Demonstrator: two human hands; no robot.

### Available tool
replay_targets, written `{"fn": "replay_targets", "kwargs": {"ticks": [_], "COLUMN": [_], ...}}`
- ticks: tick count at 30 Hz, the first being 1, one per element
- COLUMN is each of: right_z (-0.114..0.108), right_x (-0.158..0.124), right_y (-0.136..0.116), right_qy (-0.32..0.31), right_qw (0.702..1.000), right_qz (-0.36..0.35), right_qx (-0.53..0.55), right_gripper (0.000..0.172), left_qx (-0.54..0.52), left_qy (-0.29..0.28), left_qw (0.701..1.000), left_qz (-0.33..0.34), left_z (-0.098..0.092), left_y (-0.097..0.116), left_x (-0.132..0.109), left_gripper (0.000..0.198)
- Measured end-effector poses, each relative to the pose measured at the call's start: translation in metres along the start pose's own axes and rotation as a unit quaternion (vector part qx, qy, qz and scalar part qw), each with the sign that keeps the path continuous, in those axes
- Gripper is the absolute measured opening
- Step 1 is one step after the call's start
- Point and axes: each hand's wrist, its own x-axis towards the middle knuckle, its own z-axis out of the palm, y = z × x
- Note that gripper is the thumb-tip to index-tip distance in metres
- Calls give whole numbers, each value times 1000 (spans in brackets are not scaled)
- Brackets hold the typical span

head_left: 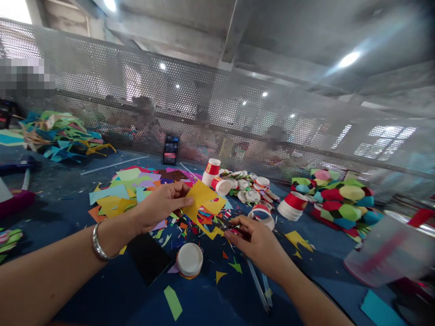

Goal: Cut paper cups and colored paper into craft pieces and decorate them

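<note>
My left hand (170,199), a silver bangle at its wrist, pinches a sheet of yellow paper (200,201) between thumb and fingers above the table. A cut strip of the sheet hangs down toward my right hand (253,242). That hand is closed around dark scissors (242,230), mostly hidden by the fingers, with the blades close to the paper's lower edge. Beneath both hands lie many small coloured paper scraps (183,225). A white round lid or cup base (190,259) rests in front of me, beside a black sheet (149,258).
Coloured paper sheets (113,192) are heaped behind my left hand. Red and white paper cups (294,206), round paper pieces (249,185) and patterned paper balls (346,199) stand farther right. A translucent cup (384,249) is at right. A phone (171,148) leans against the perforated metal screen (210,95).
</note>
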Motion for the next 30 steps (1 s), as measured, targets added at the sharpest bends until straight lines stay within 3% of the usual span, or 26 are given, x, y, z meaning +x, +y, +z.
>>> {"fn": "replay_targets", "kwargs": {"ticks": [8,18,26,30], "right_z": [3,11,13,11], "right_x": [1,-2,-2,-3], "right_y": [-1,-14,-14,-16], "right_qy": [-8,-23,-44,-29], "right_qw": [993,949,915,919], "right_qz": [21,86,95,102], "right_qx": [119,304,390,380], "right_gripper": [32,38,35,37], "left_qx": [-206,-276,-317,-319], "left_qy": [62,54,-7,34], "left_qw": [973,957,943,942], "left_qz": [-80,-72,-99,-99], "left_z": [18,40,52,51], "left_y": [7,-1,0,-1], "left_x": [-8,-10,-18,-15], "left_gripper": [30,23,12,4]}}
